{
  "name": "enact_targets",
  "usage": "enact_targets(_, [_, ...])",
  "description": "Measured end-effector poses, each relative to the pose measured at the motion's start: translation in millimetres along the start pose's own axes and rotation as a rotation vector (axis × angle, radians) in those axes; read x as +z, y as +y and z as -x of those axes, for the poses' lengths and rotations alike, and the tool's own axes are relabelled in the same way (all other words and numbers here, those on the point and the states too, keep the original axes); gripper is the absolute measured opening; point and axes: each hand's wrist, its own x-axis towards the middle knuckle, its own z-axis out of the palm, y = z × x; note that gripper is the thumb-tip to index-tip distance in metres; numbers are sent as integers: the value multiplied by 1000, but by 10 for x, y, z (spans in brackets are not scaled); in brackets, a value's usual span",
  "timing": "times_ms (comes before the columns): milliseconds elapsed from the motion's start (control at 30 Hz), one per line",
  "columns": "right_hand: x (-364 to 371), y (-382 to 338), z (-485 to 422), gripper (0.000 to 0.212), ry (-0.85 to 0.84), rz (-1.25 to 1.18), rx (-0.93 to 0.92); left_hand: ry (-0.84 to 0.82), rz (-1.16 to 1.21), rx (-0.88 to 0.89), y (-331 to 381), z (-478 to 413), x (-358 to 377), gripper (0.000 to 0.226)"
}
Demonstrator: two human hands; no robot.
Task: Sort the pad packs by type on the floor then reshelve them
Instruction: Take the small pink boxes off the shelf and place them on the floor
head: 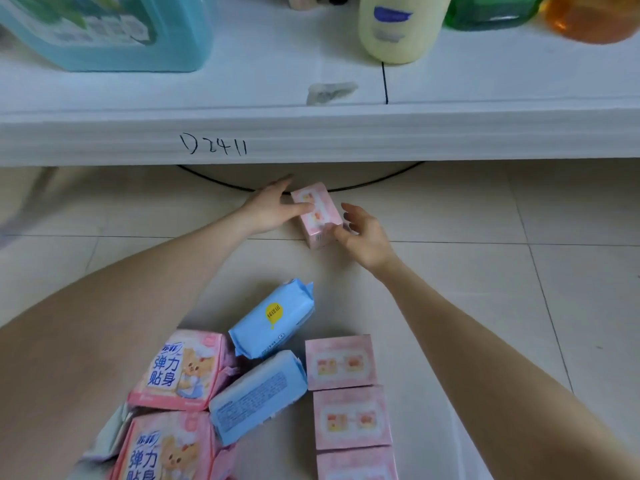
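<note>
Pink box at floor level, just before shelf front. Left hand, right hand: fingers clamped on opposite sides for two-sided control. Likely bound for matching pink boxes nearer person.

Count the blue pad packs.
2. The upper blue pack lies mid-floor; the lower blue pack sits beside it, between pink bear packs and pink boxes. Others may lie off-frame.

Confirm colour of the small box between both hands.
Pale pink with a lighter printed panel: the small cardboard box, head view.
</note>
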Motion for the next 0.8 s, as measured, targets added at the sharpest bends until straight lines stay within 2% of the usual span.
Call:
enact_targets(33, [42,2,-17,57,-16,-27,-4,-20,34,-13,-7,-24,8,75])
enact_targets(133, [103,13,-27,42,-37,-120,-21,-51,110,34,-38,-22,63,28])
enact_targets(167, [91,14,-22,41,-42,-144,-18,-42,116,54,-48,-1,73,22])
enact_targets(333, [-133,53,88,36,-107,-170,7,-56,159,44,-140,195,143,22])
enact_targets(433, [-294,129,241,29,-171,-159,27,-146,176,48,-175,374,277,26])
enact_targets(600, [-413,222,505,31,-227,-135,79,-261,240,41,-197,629,442,17])
enact_targets(800, [-500,283,838,35,-302,-107,150,-429,127,71,-230,882,479,17])
